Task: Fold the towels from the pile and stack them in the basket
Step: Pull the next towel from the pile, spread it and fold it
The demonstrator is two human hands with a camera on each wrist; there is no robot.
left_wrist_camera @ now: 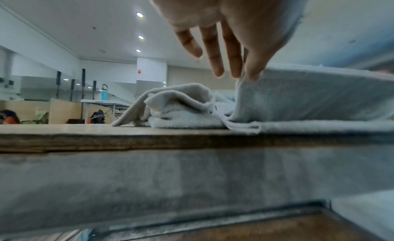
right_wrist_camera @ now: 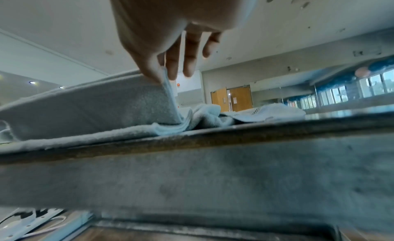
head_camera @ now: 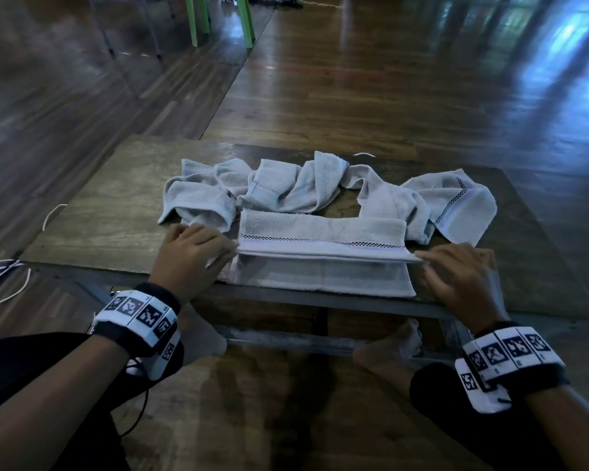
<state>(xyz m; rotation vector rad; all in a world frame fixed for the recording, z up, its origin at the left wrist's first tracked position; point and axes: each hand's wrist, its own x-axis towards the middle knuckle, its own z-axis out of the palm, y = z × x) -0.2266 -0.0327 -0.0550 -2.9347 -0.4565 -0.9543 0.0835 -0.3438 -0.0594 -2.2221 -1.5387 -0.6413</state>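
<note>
A pale grey towel (head_camera: 320,239) with a dotted border lies at the front edge of the low wooden table (head_camera: 109,215), its upper layer lifted off the lower one. My left hand (head_camera: 227,253) pinches the lifted layer's left corner, and the left wrist view shows thumb and forefinger (left_wrist_camera: 253,72) on the towel (left_wrist_camera: 309,96). My right hand (head_camera: 425,261) pinches the right corner, thumb (right_wrist_camera: 153,72) against the cloth (right_wrist_camera: 95,106). Behind it lies the pile of crumpled towels (head_camera: 286,188), also in the wrist views (left_wrist_camera: 177,108) (right_wrist_camera: 264,113).
The table's metal front rail (head_camera: 286,297) is just below my wrists, with bare feet (head_camera: 391,345) under it. White cables (head_camera: 4,283) lie on the wooden floor at the left. Green chair legs (head_camera: 218,18) stand far behind.
</note>
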